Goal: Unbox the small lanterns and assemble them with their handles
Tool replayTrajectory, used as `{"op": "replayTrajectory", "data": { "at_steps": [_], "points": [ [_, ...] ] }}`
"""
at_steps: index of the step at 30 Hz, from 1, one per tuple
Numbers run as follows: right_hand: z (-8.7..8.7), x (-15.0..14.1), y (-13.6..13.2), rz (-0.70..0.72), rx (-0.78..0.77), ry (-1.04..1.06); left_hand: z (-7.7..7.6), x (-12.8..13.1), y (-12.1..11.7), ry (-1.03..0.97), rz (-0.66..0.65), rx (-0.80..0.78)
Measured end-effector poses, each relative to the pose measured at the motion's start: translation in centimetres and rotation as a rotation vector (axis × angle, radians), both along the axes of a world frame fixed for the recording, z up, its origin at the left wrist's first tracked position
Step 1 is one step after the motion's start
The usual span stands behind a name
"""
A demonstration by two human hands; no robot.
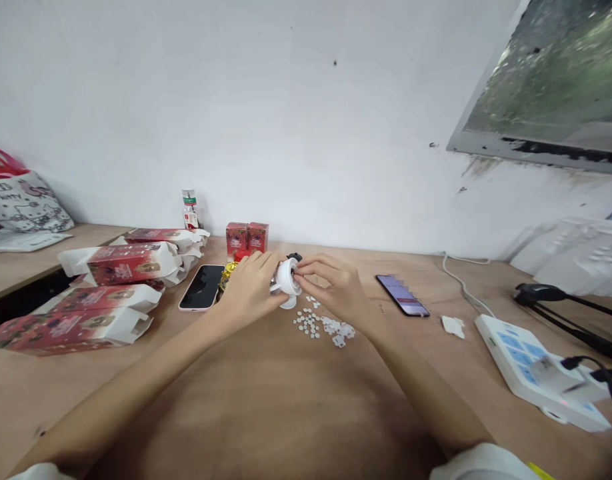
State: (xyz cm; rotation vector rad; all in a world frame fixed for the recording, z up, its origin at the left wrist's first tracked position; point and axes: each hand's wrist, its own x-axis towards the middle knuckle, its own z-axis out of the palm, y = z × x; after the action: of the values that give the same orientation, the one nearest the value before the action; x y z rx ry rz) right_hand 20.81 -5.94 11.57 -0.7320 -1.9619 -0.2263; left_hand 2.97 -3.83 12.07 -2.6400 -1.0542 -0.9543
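My left hand (251, 283) is wrapped round a white round plastic part (287, 276), holding it tilted above the table with its ring-shaped end turned to the right. At that open end, the fingertips of my right hand (333, 283) are pinched together. Whatever they may hold is too small to make out. Below on the table lie several small white discs (307, 324) and, beside them, a cluster of small white plastic pieces (339, 330). A gold shiny item (227, 273) is partly hidden behind my left hand.
Flattened-open red boxes (131, 263) lie at the left, near a phone (202, 287). Two small red boxes (247, 238) and a little bottle (190, 208) stand by the wall. At the right are another phone (402, 295), crumpled tissue (453, 326) and a power strip (516, 357) with cables.
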Motion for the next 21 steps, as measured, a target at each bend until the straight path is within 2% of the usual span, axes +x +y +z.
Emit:
{"op": "replayTrajectory", "data": {
  "at_steps": [7, 21],
  "points": [
    [-0.21, -0.09, 0.01, -0.059, -0.027, -0.033, -0.17, 0.24, -0.21, 0.004, 0.039, 0.003],
    [-0.39, -0.33, 0.2, -0.056, -0.141, -0.017, -0.34, 0.43, -0.34, 0.038, 0.075, -0.04]
  ]
}}
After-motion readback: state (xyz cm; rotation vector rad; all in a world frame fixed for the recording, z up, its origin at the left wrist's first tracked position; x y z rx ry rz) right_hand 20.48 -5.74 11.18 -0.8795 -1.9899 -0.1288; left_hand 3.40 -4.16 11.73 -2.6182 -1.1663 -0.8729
